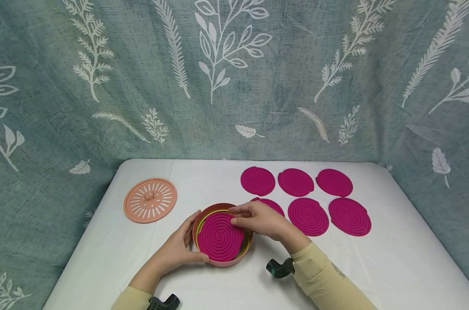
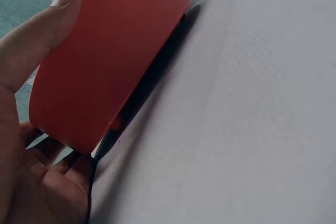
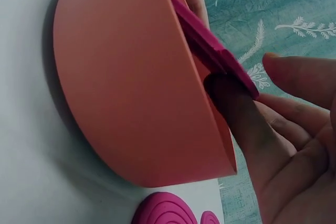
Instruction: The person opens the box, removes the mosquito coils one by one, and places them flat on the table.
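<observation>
A round salmon-coloured tin (image 1: 226,264) stands on the white table, a yellow ring (image 1: 200,224) showing inside its rim. My left hand (image 1: 180,246) grips the tin from the left, thumb at the near side and fingers at the far-left wall. At the tin's mouth a magenta spiral mosquito coil (image 1: 220,237) lies tilted, its edge above the rim in the right wrist view. My right hand (image 1: 263,220) pinches that coil by its upper right edge; one finger (image 3: 244,124) reaches over the rim beneath it. The tin's bottom is mostly hidden by the coil.
Several more magenta coils (image 1: 308,216) lie flat in two rows at the right, one partly hidden behind my right hand. A slotted salmon-coloured lid (image 1: 150,200) with a small central knob lies at the left. A leaf-patterned curtain (image 1: 234,129) hangs behind the table (image 1: 397,258).
</observation>
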Available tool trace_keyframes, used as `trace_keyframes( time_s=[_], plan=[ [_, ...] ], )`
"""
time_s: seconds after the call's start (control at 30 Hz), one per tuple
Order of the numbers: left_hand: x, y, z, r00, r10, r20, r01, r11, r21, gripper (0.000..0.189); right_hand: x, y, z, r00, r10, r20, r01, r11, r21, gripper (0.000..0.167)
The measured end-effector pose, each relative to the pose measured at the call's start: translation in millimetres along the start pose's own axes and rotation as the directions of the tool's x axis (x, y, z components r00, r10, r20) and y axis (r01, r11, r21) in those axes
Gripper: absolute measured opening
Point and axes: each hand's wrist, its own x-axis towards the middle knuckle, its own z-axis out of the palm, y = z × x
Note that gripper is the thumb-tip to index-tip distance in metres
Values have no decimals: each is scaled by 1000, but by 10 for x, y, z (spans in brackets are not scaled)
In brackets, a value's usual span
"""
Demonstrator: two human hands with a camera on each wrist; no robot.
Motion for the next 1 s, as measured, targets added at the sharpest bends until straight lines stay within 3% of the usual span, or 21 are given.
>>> trace_keyframes(
  time_s=[0.1, 0.4, 1.0],
  plan=[
    [3, 2, -2, 1000, 4, 2, -4, 1000, -6, 122, 1, 16, -4, 1000, -9, -2, 9, 1000, -19, 42],
    [8, -7, -1, 1000, 5, -2, -5, 1000, 4, 122, 15, 62, -13, 999, 41, 14, -42, 997, 66, 39],
    [9, -21, 4, 1000, 8, -2, -8, 1000, -9, 121, -57, 124, -24, 995, 92, -50, -83, 985, 151, 39]
  ],
)
